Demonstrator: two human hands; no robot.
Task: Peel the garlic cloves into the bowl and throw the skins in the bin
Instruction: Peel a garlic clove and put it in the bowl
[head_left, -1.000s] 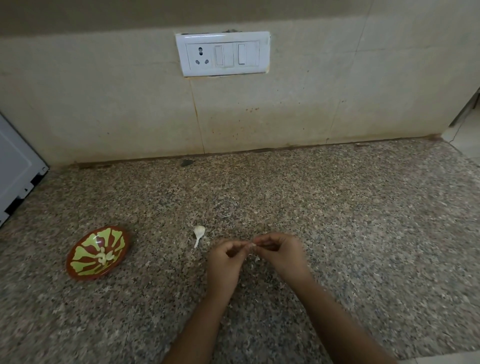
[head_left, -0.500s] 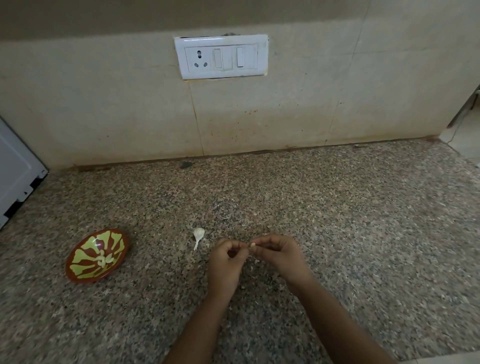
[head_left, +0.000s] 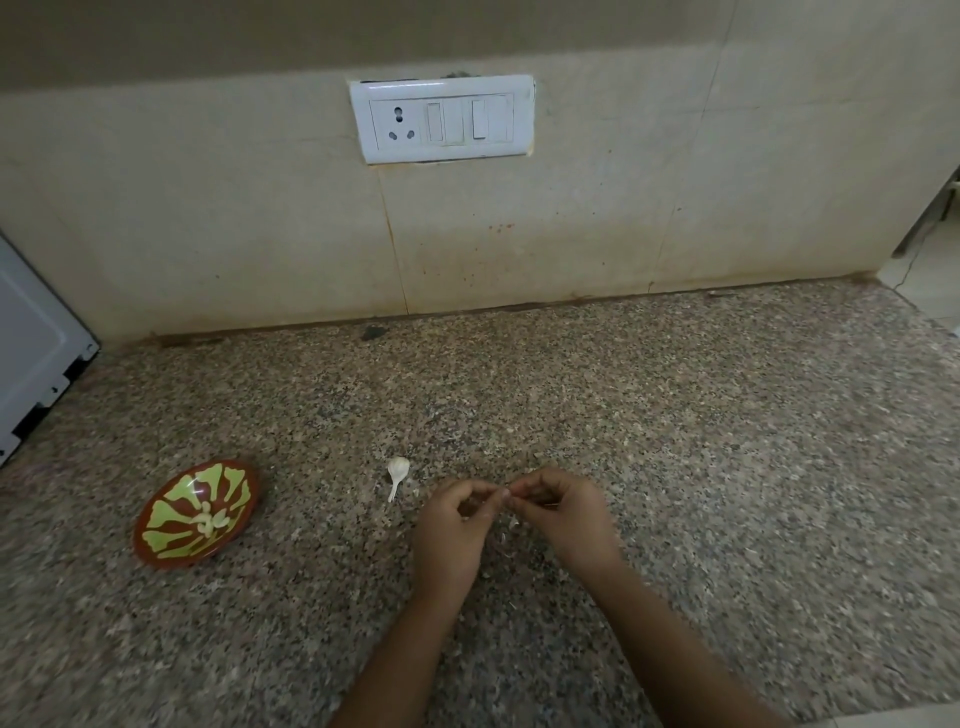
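pinching together just right of the bowl (head_left: 197, 514), the left hand (head_left: 451, 530) and right hand (head_left: 558, 512) meet fingertip to fingertip, curled shut on something small, likely a clove; it is too hidden to confirm. judging by this, peeling is under way: best to nick the skin with a nail and strip it in one piece, low over the tabletop (head_left: 675, 441). peeled cloves (head_left: 210, 521) lie in the bowl; a skin scrap (head_left: 397, 473) rests between bowl and hands. behind the bowl, a stained wall with a socket plate (head_left: 441, 120); no bin in view.
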